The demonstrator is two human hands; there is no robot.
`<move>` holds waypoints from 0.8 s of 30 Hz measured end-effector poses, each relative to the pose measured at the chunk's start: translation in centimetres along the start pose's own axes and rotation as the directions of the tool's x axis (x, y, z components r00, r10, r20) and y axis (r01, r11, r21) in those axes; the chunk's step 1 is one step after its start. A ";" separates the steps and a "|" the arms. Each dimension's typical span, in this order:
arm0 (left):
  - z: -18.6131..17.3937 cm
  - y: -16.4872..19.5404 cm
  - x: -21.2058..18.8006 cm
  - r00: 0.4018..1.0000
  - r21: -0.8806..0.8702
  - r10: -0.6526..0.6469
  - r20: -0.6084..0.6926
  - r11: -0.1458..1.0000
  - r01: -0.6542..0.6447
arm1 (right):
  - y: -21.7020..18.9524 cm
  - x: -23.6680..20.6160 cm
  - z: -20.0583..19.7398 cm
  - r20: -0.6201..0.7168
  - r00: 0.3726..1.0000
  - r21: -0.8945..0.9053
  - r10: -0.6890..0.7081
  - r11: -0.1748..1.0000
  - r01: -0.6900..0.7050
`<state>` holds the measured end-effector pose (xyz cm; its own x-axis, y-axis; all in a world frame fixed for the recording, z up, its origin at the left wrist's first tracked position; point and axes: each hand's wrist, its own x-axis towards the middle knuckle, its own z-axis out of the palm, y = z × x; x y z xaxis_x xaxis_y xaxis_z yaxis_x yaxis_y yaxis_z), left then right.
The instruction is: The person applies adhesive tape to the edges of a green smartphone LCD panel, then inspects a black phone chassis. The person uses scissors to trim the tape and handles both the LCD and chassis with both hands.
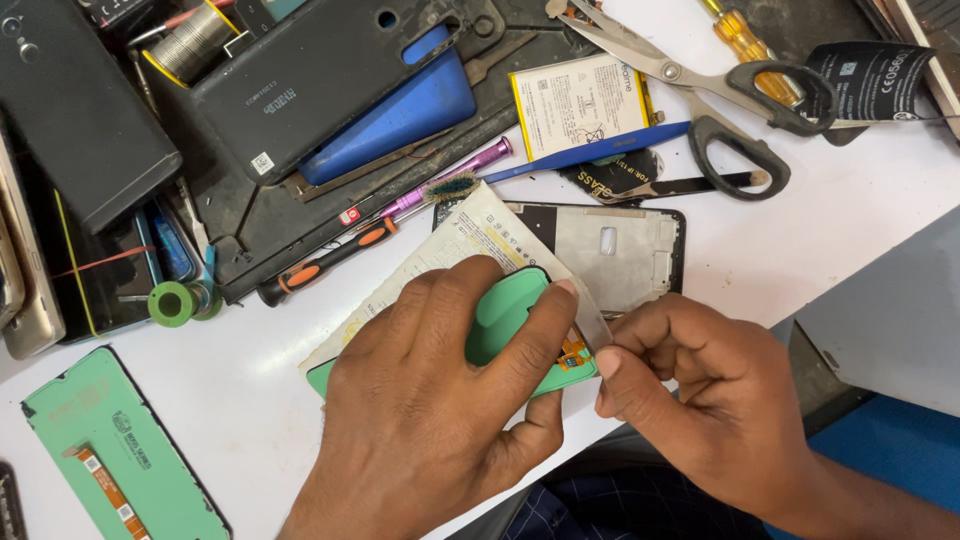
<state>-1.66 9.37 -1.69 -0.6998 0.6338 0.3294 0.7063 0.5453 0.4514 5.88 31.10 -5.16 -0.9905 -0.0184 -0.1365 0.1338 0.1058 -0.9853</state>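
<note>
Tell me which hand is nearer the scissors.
Right. The right hand lies below the scissors, toward the table's near edge; the left hand is farther left, gripping the green phone screen.

Phone frame (620, 250) behind the held screen panel (510, 310); scissors (700, 90) farther back, spare panel (120, 450) left.

Green-backed phone screen (505, 320) lying at centre, both hands pressing on it, a cream printed paper sheet (455, 250) sitting under it. Second green-backed screen (120, 450) with an orange flex strip resting at lower left. White rectangular battery label (578, 100) showing at top centre. Black printed packet (870, 80) lying at upper right. Small white sticker (263, 163) sitting on the black back cover.
</note>
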 end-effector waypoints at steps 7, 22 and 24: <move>-0.1 0.0 0.0 1.000 0.000 0.000 -0.008 1.000 0.000 | 0.3 -0.2 -0.1 0.022 1.000 0.034 -0.005 0.999 0.004; -0.1 0.2 0.1 1.000 0.007 0.008 -0.008 1.000 -0.008 | -0.6 1.3 -1.2 0.087 0.994 0.139 0.059 0.988 -0.071; -0.1 0.3 0.1 1.000 0.005 0.005 -0.021 1.000 -0.005 | -0.6 1.8 -0.7 0.064 0.994 0.084 0.086 0.992 -0.091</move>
<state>-1.53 9.55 -1.48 -0.6985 0.6249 0.3488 0.7102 0.5451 0.4455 4.01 31.71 -4.70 -0.9712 -0.0725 -0.2271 0.2261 0.0227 -0.9738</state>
